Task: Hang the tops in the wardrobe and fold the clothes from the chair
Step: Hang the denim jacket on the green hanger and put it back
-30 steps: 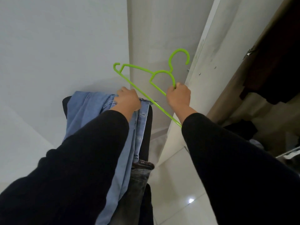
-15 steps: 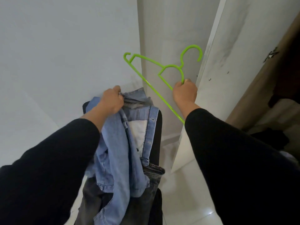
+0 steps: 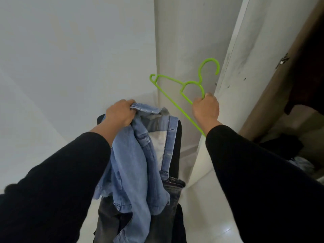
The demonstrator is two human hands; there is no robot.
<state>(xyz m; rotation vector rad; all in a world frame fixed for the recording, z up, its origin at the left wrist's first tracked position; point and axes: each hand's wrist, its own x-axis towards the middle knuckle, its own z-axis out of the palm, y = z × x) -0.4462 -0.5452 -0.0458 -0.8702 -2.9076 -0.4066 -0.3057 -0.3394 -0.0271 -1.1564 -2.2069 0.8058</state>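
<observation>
My left hand [image 3: 121,114] grips the collar of a light blue denim top [image 3: 138,165] and holds it bunched above the chair. The top's pale lining shows, and its lower part hangs down over dark grey jeans [image 3: 168,213] draped on the black chair [image 3: 177,148]. To the right, my right hand [image 3: 205,109] is closed on a bright green plastic hanger [image 3: 184,86], held up in the air with its hook pointing up. The hanger and the top are apart.
A white wardrobe door [image 3: 250,71] stands open just right of the hanger. Behind it, the wardrobe interior [image 3: 298,130] holds dark hanging clothes and piled garments. A white wall [image 3: 73,67] fills the left. Glossy white floor tiles [image 3: 215,223] lie below.
My left hand has lifted the denim top off the chair back and bunched it, showing the lining. The hanger in my right hand has stayed raised beside it.
</observation>
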